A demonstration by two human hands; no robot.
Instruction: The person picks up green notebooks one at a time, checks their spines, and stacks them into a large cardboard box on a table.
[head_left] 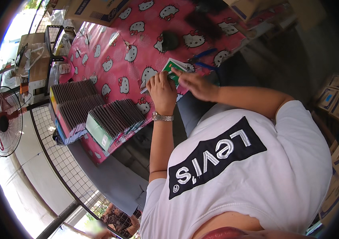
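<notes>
A small green and white booklet (170,65) lies on the pink table cover in front of me. My left hand (161,88), with a metal watch at its wrist, has its fingers curled over the booklet's near left side. From the right, my right hand (196,85) reaches in with its index finger stretched onto the green face; its other fingers are partly hidden and slightly blurred. Just beyond lie blue-handled pliers (206,53). Left of my left hand, spiral-bound notebooks stand in two packed rows, a nearer row (115,119) and a farther row (76,101), dark spirals facing up.
A dark round object (170,40) sits farther back on the table. Cardboard boxes stand at the far edge (94,11) and are stacked at the right (338,93). At the left are a standing fan (3,122) and wire mesh. Another person (117,221) is beyond the mesh.
</notes>
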